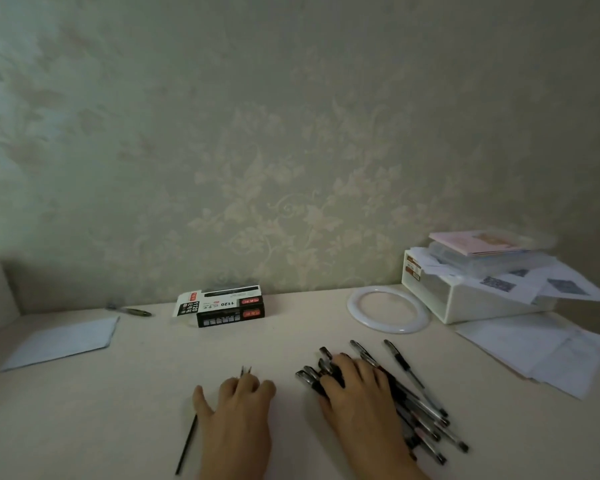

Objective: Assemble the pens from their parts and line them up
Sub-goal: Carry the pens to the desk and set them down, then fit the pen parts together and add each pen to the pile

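A pile of several black-capped pens (420,410) lies on the cream table (146,393) at the front right, fanned out toward the right. My right hand (357,396) rests palm down on the left part of this pile, its fingers spread over the caps. One pen (404,363) lies apart at the pile's right edge. My left hand (236,414) is palm down beside it, with fingers curled over thin black refills. Their tips (246,370) poke out past the knuckles, and one refill (186,445) sticks out below the thumb.
A black, white and red pen box (222,306) lies at the back by the wall. A white ring (388,313) and a white storage box (471,296) topped with papers stand at the back right, with loose sheets (541,351) in front. A paper sheet (63,341) lies at the left.
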The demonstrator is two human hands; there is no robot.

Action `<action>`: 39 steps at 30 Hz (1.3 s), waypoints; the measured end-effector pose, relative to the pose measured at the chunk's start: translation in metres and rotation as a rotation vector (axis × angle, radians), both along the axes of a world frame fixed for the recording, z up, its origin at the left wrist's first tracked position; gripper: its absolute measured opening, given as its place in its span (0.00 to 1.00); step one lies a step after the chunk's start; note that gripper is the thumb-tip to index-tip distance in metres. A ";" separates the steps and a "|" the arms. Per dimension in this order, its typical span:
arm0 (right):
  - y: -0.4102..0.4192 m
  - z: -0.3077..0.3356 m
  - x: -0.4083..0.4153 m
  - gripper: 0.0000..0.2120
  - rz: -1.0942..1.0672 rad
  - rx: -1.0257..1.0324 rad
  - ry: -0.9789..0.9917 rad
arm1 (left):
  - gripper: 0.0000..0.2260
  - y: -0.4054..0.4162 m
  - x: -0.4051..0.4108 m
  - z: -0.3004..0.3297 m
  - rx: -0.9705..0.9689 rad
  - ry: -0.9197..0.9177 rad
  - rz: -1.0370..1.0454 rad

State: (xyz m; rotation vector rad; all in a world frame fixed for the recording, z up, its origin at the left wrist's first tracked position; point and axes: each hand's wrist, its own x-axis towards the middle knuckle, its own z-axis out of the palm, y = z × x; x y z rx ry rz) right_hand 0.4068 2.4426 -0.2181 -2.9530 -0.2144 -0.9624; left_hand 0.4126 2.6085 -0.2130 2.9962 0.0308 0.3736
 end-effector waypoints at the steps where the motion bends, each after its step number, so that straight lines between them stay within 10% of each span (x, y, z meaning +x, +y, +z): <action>1: 0.000 0.000 0.000 0.15 0.003 -0.014 -0.023 | 0.22 0.003 0.000 0.002 0.010 -0.004 0.007; 15: 0.009 0.021 -0.002 0.13 0.170 -0.153 0.009 | 0.20 0.006 -0.021 0.013 0.073 -0.171 -0.260; 21: 0.024 0.029 0.001 0.02 0.364 0.916 0.091 | 0.15 0.005 -0.017 0.024 -0.464 -0.426 -0.450; 26: 0.025 0.007 0.003 0.06 0.620 1.625 0.492 | 0.23 0.002 -0.014 0.017 -0.292 -0.337 -0.562; 33: 0.016 0.002 0.012 0.07 0.612 1.815 0.544 | 0.10 0.015 -0.009 0.017 0.030 -0.293 -0.481; 36: 0.016 -0.002 0.012 0.08 0.590 1.674 0.517 | 0.19 0.017 -0.006 0.017 0.010 -0.294 -0.460; 39: 0.019 -0.005 0.012 0.07 0.598 1.575 0.518 | 0.09 0.018 -0.004 0.014 0.017 -0.305 -0.480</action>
